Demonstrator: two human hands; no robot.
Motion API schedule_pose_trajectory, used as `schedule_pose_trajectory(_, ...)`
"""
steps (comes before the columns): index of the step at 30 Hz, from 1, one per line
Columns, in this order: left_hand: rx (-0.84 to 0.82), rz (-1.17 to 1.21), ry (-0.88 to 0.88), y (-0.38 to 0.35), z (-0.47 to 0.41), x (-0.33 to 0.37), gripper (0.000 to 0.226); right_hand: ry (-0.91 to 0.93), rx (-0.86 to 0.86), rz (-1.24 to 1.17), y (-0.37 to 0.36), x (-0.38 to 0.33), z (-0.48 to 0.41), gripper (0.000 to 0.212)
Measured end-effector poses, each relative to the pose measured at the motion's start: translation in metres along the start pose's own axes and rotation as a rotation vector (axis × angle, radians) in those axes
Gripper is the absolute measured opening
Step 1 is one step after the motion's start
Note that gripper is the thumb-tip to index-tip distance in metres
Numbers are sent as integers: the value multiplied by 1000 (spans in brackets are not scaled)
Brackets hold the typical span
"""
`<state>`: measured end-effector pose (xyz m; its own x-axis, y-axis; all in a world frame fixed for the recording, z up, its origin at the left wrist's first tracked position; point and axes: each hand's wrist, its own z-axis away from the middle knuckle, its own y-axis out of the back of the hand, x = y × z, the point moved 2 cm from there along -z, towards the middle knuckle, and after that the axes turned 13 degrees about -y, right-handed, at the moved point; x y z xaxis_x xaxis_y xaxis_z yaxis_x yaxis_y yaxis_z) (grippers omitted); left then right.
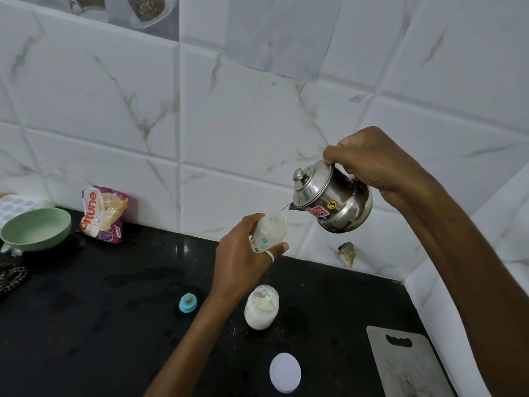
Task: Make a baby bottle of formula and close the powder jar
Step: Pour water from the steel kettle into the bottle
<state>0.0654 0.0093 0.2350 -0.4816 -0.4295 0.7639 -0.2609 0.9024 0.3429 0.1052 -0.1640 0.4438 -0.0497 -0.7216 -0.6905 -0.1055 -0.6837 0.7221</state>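
My left hand holds a small translucent baby bottle with no cap, tilted toward the right above the black counter. My right hand grips a steel kettle by its handle, tipped left so its spout sits just over the bottle's mouth. A thin stream runs from spout to bottle. Below, the open glass powder jar stands on the counter with a pale scoop inside. Its white lid lies flat nearer to me. The blue bottle cap with teat rests to the jar's left.
A grey cutting board lies at the right front. At the left stand a green bowl, a white tray and a printed packet against the tiled wall. The black counter shows wet patches.
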Motion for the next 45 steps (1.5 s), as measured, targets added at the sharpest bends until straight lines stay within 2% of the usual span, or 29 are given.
schedule_pose_trajectory(31,9,16,5,-1,-1,-4,66,-5,12,-31,-1,3,2,49)
schedule_pose_trajectory(41,-1,2,6,-1,0,-1,66,-4,22,-42,0,8,4,30)
schedule_pose_trajectory(45,-6,0,6,0,1,0,67,-11,19,-53,0,9,5,33)
